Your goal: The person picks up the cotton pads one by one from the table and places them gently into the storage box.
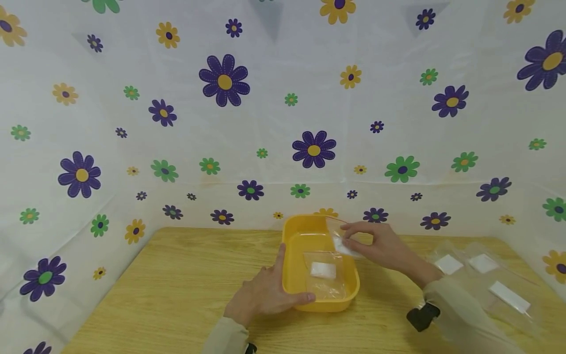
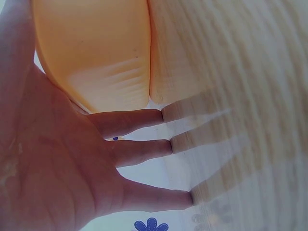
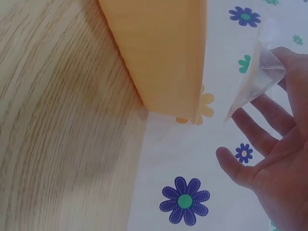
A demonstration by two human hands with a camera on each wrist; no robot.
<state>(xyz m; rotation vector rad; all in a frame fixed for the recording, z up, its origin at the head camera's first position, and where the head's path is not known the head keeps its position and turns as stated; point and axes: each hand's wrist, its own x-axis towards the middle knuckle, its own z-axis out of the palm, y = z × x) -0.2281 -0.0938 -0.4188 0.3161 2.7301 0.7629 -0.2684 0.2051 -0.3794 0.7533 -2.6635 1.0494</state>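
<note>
A yellow plastic tub (image 1: pixel 289 285) stands on the table. Inside it lies a clear zip bag (image 1: pixel 325 285) with a white block in it. My left hand (image 1: pixel 265 292) rests against the tub's near left corner, its thumb at the front rim. In the left wrist view, that hand's fingers (image 2: pixel 144 195) are straight, with tips on the tabletop. Over the tub's right rim, my right hand (image 1: pixel 380 246) pinches another clear zip bag (image 1: pixel 338 241) holding something white. The right wrist view shows this bag (image 3: pixel 262 74) between thumb and fingertips, beyond the tub's outer wall (image 3: pixel 159 53).
To the right on the wooden table (image 1: pixel 199 275) lie several clear bags with white blocks (image 1: pixel 508 296), partly behind my right forearm. A white flowered sheet (image 1: pixel 265 128) hangs along the back and sides of the table.
</note>
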